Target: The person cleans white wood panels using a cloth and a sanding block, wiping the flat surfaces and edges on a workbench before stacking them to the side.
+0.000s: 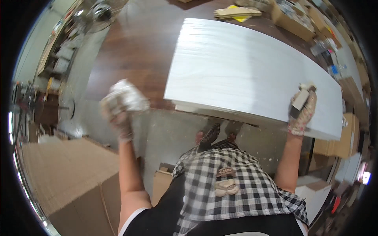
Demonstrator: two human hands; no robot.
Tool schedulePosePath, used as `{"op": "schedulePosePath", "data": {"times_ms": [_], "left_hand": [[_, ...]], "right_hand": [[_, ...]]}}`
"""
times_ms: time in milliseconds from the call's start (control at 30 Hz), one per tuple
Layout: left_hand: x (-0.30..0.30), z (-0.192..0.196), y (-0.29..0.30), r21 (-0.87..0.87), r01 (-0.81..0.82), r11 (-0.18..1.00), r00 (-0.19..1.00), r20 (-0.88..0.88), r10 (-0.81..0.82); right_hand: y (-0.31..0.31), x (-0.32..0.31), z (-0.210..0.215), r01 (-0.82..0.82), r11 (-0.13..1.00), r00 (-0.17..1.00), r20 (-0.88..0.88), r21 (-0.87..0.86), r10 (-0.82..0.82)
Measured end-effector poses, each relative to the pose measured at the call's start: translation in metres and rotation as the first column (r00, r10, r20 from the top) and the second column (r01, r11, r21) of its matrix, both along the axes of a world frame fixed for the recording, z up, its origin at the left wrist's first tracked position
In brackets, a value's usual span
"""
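Note:
My left hand (pixel 118 118), gloved and smeared by motion, is closed around a crumpled, shiny white wad (pixel 133 96), either cloth or plastic film. It is held left of the white panel, beside the edge of the brown tabletop (pixel 138 55). On the right, my right hand (pixel 304 116) wears a flower-patterned glove and grips a small rectangular block (pixel 301 99), pale on one face and dark grey at one end. That hand is over the right part of the large glossy white panel (pixel 220 59), which tops a stack of similar boards.
Wooden strips (pixel 238 13) lie on a yellow piece at the back of the table. An open cardboard box (pixel 293 19) and plastic bottles (pixel 334 70) line the far right. At lower left stands a big cardboard box (pixel 67 169); another carton (pixel 340 137) is at right.

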State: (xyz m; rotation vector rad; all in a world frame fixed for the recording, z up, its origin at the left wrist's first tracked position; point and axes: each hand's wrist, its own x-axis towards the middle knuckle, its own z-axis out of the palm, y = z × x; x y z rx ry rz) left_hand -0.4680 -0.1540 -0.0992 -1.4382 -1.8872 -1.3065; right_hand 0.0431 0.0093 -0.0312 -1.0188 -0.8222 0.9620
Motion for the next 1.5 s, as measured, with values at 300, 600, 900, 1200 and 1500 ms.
{"op": "schedulePosePath", "data": {"times_ms": [300, 600, 900, 1200, 1500], "left_hand": [[0.124, 0.068, 0.041, -0.348, 0.259, 0.901, 0.919, -0.198, -0.340], [0.271, 0.054, 0.040, -0.525, 0.530, 0.665, 0.638, -0.269, -0.721], [0.565, 0.109, 0.104, -0.537, 0.732, 0.419, 0.407, -0.148, -0.901], [0.716, 0.056, 0.134, -0.465, 0.799, 0.382, 0.328, -0.196, -0.924], [0.643, 0.178, 0.190, -0.608, 0.791, -0.065, 0.055, 0.176, -0.983]], "right_hand": [[0.016, -0.050, 0.002, -0.041, 0.999, 0.990, -0.136, 0.027, 0.045], [-0.014, -0.018, 0.046, -0.006, 1.000, 0.996, -0.093, -0.018, 0.004], [0.014, 0.276, 0.060, 0.166, 0.986, 0.986, 0.019, 0.010, -0.166], [0.015, 0.387, 0.051, 0.354, 0.928, 0.919, 0.229, -0.117, -0.321], [-0.025, 0.514, 0.030, 0.390, 0.899, 0.760, 0.483, 0.197, -0.436]]}}
